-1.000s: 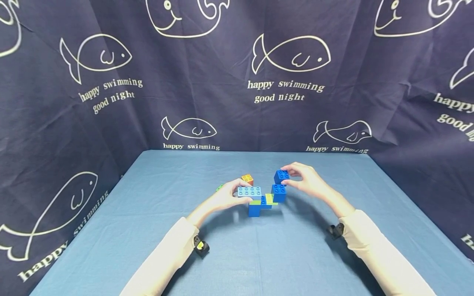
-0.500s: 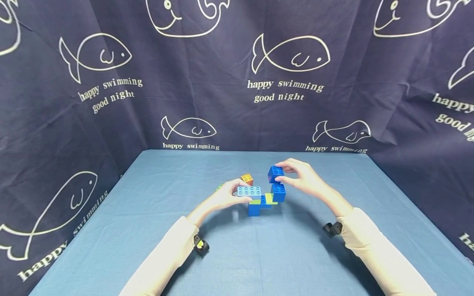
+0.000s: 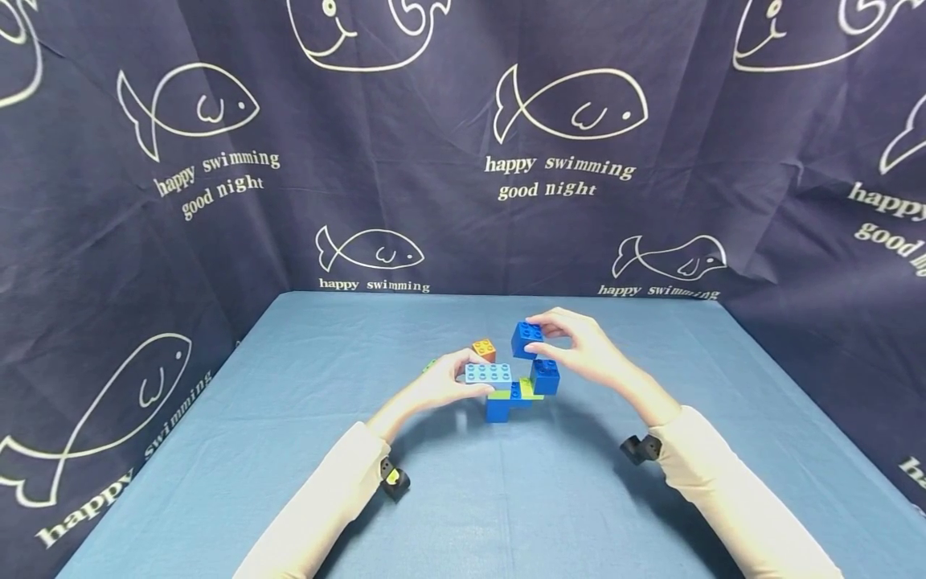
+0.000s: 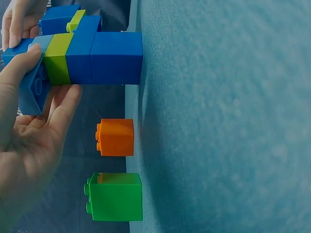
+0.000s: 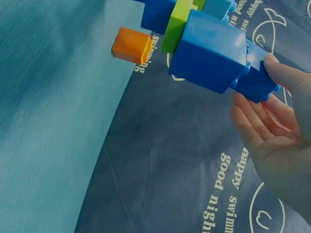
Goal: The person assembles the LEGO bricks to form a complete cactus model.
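Note:
My left hand (image 3: 437,386) grips a light blue brick (image 3: 488,375), thumb at the near side, fingers behind. Under it stands a stack of lime green and blue bricks (image 3: 497,408), its blue base on the table in the left wrist view. To the right the build steps up through a lime green piece (image 3: 526,387) to a square blue brick (image 3: 546,378). My right hand (image 3: 584,347) pinches another square blue brick (image 3: 526,340) between thumb and fingers, above and slightly left of that one. In the right wrist view the held brick (image 5: 257,80) is partly behind the build.
An orange brick (image 3: 484,349) stands on the blue table (image 3: 463,498) behind the build. Beside it is a green brick (image 4: 116,198), mostly hidden behind my left hand in the head view. A dark printed curtain (image 3: 463,201) hangs at the back and sides.
My right hand has moved left and slightly up with its blue brick, from beside the build's right end to above it. The left hand stays on the light blue brick.

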`<state>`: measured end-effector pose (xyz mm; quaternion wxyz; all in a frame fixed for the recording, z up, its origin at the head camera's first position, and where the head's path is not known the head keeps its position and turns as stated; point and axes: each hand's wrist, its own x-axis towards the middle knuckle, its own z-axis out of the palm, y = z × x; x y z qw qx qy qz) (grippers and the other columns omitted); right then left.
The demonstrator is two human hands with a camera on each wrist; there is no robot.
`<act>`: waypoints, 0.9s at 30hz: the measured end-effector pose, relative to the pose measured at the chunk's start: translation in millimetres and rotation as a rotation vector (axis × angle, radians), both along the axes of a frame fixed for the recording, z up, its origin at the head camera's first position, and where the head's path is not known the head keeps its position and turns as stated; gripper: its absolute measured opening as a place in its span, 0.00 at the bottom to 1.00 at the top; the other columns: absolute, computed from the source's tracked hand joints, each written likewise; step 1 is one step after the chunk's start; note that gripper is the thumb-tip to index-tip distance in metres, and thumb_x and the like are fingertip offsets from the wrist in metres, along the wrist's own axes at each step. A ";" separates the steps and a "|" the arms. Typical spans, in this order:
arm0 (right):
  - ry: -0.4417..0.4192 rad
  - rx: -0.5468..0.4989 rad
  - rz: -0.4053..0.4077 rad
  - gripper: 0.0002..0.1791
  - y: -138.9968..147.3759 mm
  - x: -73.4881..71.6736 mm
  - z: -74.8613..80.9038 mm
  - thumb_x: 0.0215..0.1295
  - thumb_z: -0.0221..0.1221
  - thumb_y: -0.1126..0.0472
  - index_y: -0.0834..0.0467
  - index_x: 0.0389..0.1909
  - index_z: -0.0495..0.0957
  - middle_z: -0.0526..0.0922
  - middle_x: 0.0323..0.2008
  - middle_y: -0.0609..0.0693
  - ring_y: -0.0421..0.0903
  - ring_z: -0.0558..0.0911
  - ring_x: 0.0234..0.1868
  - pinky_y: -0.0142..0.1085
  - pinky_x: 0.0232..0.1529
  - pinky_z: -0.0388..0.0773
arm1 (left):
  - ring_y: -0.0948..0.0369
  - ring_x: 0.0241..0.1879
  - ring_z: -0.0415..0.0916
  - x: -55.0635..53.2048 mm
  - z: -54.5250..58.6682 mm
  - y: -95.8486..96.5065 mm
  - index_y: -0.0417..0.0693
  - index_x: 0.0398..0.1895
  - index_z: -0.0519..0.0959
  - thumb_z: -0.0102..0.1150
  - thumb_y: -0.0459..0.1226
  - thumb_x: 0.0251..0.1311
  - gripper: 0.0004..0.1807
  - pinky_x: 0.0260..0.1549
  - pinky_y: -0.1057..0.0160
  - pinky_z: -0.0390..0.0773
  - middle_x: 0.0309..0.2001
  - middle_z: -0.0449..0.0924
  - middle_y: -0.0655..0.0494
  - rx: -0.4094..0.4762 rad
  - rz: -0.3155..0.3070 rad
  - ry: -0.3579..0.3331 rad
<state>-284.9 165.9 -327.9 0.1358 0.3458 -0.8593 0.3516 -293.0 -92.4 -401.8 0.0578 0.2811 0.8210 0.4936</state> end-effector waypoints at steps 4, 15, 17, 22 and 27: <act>-0.006 0.011 0.015 0.22 -5.0 2.6 -0.5 0.54 0.67 0.57 0.58 0.51 0.77 0.81 0.44 0.52 0.47 0.82 0.43 0.45 0.47 0.79 | 0.63 0.36 0.76 -0.3 0.1 0.1 0.49 0.45 0.76 0.68 0.43 0.52 0.18 0.37 0.65 0.75 0.39 0.81 0.55 -0.007 0.004 0.002; -0.022 0.012 0.078 0.22 -18.1 8.5 -3.9 0.55 0.67 0.58 0.58 0.51 0.77 0.81 0.43 0.51 0.47 0.82 0.44 0.45 0.47 0.79 | 0.63 0.35 0.75 0.2 -0.6 -0.6 0.49 0.44 0.76 0.67 0.44 0.52 0.18 0.37 0.66 0.76 0.38 0.80 0.56 -0.014 0.008 0.000; -0.019 0.011 0.088 0.22 -19.5 8.1 -5.9 0.55 0.67 0.58 0.58 0.51 0.78 0.81 0.43 0.50 0.47 0.82 0.43 0.45 0.47 0.79 | 0.63 0.35 0.75 0.5 -0.9 -0.8 0.49 0.44 0.76 0.68 0.44 0.52 0.18 0.37 0.66 0.76 0.38 0.80 0.56 -0.016 0.008 0.002; -0.002 0.018 0.110 0.22 -22.3 7.7 -9.6 0.54 0.67 0.59 0.58 0.51 0.78 0.82 0.42 0.49 0.45 0.82 0.42 0.42 0.47 0.79 | 0.63 0.36 0.75 -0.2 -2.2 -1.1 0.50 0.45 0.75 0.67 0.44 0.52 0.18 0.37 0.66 0.75 0.39 0.79 0.57 -0.020 0.005 0.017; 0.031 0.019 0.127 0.22 -25.4 8.4 -9.7 0.53 0.68 0.60 0.58 0.50 0.78 0.82 0.42 0.49 0.43 0.82 0.42 0.39 0.46 0.79 | 0.63 0.37 0.74 -0.4 -1.5 -0.8 0.50 0.46 0.75 0.67 0.43 0.53 0.19 0.37 0.67 0.74 0.42 0.79 0.55 -0.018 0.000 0.037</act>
